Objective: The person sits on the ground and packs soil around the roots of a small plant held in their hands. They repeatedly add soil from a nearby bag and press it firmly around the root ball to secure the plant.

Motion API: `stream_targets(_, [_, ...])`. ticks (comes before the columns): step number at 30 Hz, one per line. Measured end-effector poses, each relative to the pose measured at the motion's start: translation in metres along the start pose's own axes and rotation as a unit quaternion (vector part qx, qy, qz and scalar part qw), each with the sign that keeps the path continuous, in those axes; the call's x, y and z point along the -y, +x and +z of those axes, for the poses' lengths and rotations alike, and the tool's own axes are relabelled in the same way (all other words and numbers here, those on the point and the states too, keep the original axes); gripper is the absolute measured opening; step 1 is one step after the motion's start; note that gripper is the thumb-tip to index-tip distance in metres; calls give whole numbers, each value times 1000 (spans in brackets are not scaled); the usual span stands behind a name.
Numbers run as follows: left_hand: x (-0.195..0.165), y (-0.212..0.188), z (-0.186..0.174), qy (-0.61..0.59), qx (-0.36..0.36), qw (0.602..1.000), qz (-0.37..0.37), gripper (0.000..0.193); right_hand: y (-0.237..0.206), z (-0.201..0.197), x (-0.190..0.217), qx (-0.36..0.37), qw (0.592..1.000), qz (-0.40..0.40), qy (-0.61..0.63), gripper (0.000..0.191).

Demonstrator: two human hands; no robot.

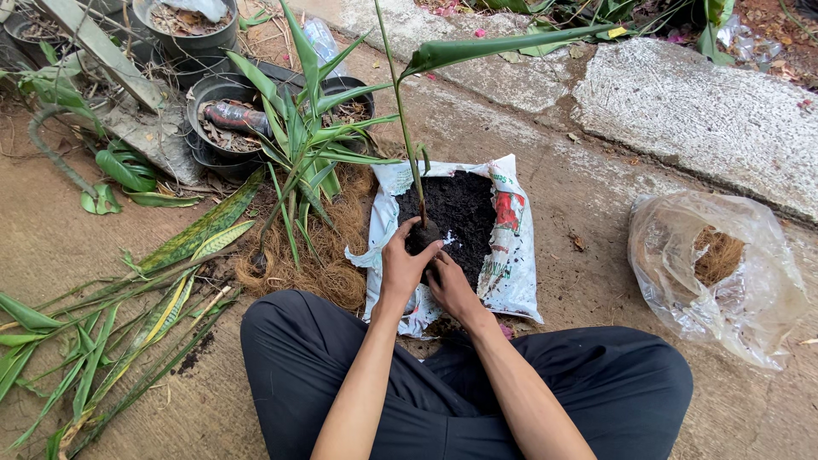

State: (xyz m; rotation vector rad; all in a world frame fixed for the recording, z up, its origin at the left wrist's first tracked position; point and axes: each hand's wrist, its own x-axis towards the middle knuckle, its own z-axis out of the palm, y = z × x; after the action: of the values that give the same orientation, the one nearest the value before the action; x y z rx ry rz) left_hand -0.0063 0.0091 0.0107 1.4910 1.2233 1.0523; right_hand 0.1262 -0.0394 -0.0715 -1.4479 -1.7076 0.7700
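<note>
Seedling [407, 128] with a slim green stem stands nearly upright over an opened sack of dark soil [511, 273], its long axis running from the root clump near the person up and away toward the far side, where one long leaf bends off to the right. The left hand [402, 260] wraps around the dark root ball at the stem's base, fingers curled over it in a firm grasp. The right hand [450, 288] sits just beside it, pressed into the soil below the clump; whether its fingers clutch anything cannot be told, since they are buried or turned away. The roots themselves are hidden by soil and fingers. The sack lies on bare concrete ground [596, 196] between the person's crossed legs in dark trousers [443, 400] and a stone kerb [699, 111] at the far right. Left of the sack, a mound of brown coconut fibre [328, 264] holds a spiky green plant [298, 136]. Cut striped leaves [128, 315] lie scattered at the near left, some cut off by the frame edge. Black pots [217, 123] stand at the far left, their contents hard to make out. A crumpled clear plastic bag [724, 273] with more fibre rests at the right.
</note>
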Motion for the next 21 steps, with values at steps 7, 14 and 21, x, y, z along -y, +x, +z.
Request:
stream_targets(7, [6, 1, 2, -7, -13, 1000, 10, 51, -8, 6, -1, 1, 991, 18, -130, 36])
stream_targets(14, [8, 1, 4, -11, -9, 1000, -3, 51, -8, 6, -10, 6, 993, 1, -114, 49])
stream_targets(21, [9, 1, 5, 0, -11, 1000, 17, 52, -6, 6, -9, 8, 990, 31, -140, 40])
